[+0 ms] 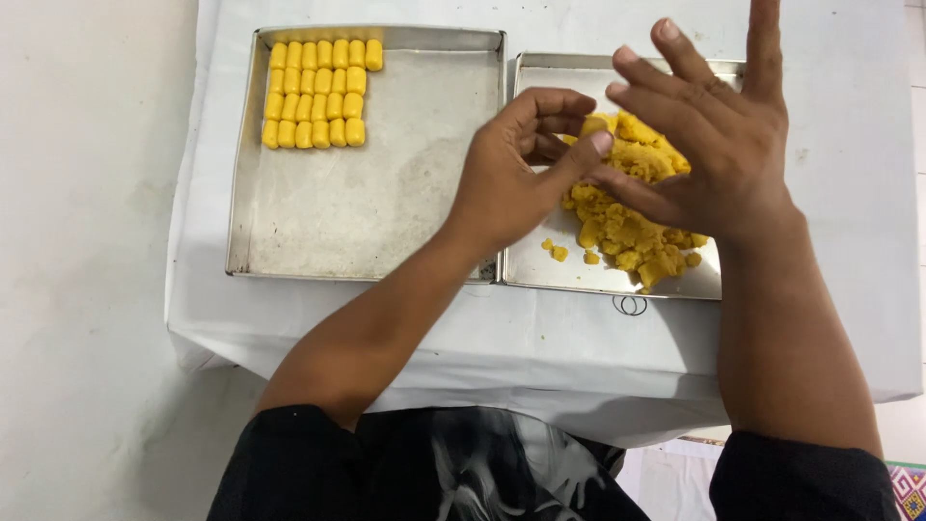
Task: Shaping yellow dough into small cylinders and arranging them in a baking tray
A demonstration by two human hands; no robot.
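White cloth [540, 338] covers a small table, with pale floor all round it. Two steel trays sit side by side on the cloth, edges touching. Left tray [367, 212]: neat rows of small yellow pieces [318, 94] packed into its far left corner. Right tray [550, 270]: a crumbly heap of yellow dough [627, 227]. Over that heap, the left hand [506, 183] curls, thumb and fingers pinched narrow at a bit of dough near the heap's far edge. Just beside it, touching, the right hand [719, 154] hovers flat, fingers spread wide, gripping nothing.
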